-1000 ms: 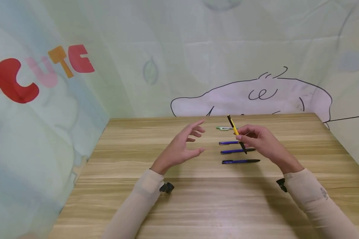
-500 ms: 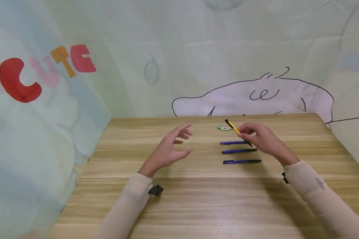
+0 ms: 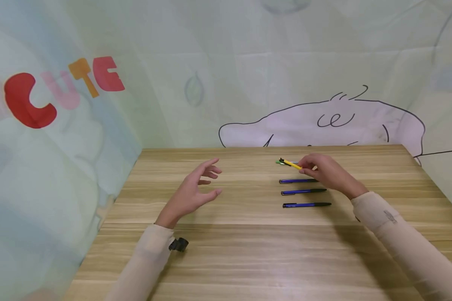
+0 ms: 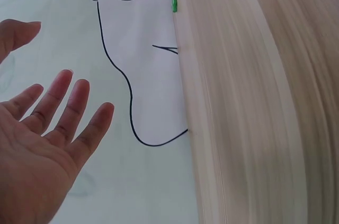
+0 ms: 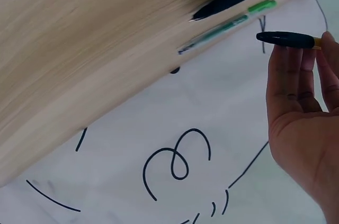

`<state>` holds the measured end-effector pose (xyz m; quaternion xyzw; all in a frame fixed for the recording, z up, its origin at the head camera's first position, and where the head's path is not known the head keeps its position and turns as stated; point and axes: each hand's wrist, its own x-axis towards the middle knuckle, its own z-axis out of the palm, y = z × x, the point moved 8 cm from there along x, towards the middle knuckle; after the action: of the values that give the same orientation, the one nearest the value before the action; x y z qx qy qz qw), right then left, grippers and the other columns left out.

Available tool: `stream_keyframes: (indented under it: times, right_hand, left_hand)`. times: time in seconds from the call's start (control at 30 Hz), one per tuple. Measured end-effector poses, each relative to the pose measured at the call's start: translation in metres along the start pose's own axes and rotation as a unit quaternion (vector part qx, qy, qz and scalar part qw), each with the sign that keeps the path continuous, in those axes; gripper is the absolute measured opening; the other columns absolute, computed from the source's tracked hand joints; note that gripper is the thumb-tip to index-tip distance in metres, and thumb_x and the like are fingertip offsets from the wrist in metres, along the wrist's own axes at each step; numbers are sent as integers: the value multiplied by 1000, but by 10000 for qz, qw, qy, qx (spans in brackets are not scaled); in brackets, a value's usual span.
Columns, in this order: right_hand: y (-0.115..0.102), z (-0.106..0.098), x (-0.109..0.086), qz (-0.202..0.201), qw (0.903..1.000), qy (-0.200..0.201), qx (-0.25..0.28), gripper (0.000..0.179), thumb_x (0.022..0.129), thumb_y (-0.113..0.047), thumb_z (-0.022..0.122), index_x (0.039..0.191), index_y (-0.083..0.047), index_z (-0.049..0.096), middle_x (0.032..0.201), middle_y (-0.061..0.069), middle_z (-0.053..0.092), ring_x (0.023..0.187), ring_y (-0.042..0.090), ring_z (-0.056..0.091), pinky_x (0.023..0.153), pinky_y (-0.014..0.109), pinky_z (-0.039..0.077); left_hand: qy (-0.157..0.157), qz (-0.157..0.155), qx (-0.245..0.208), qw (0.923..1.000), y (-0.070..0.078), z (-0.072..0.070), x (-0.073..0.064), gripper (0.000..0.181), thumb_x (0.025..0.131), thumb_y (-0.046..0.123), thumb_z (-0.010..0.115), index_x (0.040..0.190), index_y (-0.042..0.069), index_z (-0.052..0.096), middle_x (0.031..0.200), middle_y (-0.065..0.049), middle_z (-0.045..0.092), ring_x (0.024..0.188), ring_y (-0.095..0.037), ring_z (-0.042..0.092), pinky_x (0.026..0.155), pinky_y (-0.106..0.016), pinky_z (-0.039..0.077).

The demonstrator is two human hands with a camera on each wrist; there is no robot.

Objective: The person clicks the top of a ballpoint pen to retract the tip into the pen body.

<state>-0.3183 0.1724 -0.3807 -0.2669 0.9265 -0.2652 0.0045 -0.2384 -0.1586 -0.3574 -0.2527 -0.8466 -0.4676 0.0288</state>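
My right hand [image 3: 325, 173] pinches a yellow pen [image 3: 291, 164] with a black tip and black clip end, held above the table near the far row. In the right wrist view its black grip [image 5: 286, 39] juts out past the fingers. Behind it lies a green and clear pen [image 3: 278, 162], partly covered by the yellow one in the head view. Three blue pens lie below in a column: the top one [image 3: 295, 181] runs under the hand, then a middle one [image 3: 299, 192] and a nearest one [image 3: 303, 205]. My left hand [image 3: 190, 190] hovers at left, fingers spread, holding nothing.
The wood-grain table [image 3: 233, 259] ends at a printed cloth backdrop [image 3: 181, 75] along its far and left sides. A small black camera mount [image 3: 178, 244] sits at the left cuff.
My left hand has moved left, away from the pens. The right hand has tilted the yellow pen from steep to nearly level and shifted it over the green pen.
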Motion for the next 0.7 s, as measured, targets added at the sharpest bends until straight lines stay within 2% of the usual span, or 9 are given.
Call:
stream_keyframes:
  times: [0.2,0.27,0.37,0.47,0.6,0.7]
  right_hand:
    - [10,3,6,-22,9983,-129,-565,13,88,-12,70,101,-9,71,89,1,66,81,16,59,72,36,53]
    - [12,5,9,-71,9972,-150,-727,13,87,-13,71,100,-10,71,89,1,66,81,16,59,72,36,53]
    - [16,9,12,-74,9953,-217,-941,13,86,-13,71,100,-11,72,89,1,66,81,16,59,74,37,53]
    - [23,14,15,11,9937,-355,-1063,13,87,-15,70,100,-13,73,92,0,66,81,16,59,75,39,53]
    - [30,20,20,108,9916,-477,-1199,11,89,-17,69,99,-15,73,94,-1,66,81,15,58,75,39,53]
    - [34,24,22,107,9900,-504,-1313,11,89,-18,69,99,-16,73,95,-1,66,81,15,58,75,39,53]
  left_hand:
    - [79,-190,191,9996,-8,-13,-10,73,85,32,73,146,34,32,126,7,54,115,-14,54,97,-42,48]
    - [114,-232,219,9994,-7,-17,-13,73,86,26,73,147,31,33,127,4,54,115,-16,54,98,-44,47]
    - [135,-339,160,9992,2,-23,-18,73,86,14,72,147,22,34,127,-4,54,116,-24,53,99,-49,46]
    - [128,-413,180,9989,-2,-27,-23,74,86,13,72,147,26,32,127,-3,54,117,-27,52,99,-51,45]
    - [148,-411,350,9984,-21,-32,-29,75,86,25,73,146,39,30,127,7,52,118,-22,53,99,-45,46]
    - [177,-441,417,9980,-23,-37,-34,76,86,24,73,146,37,30,128,5,53,117,-22,53,98,-47,47]
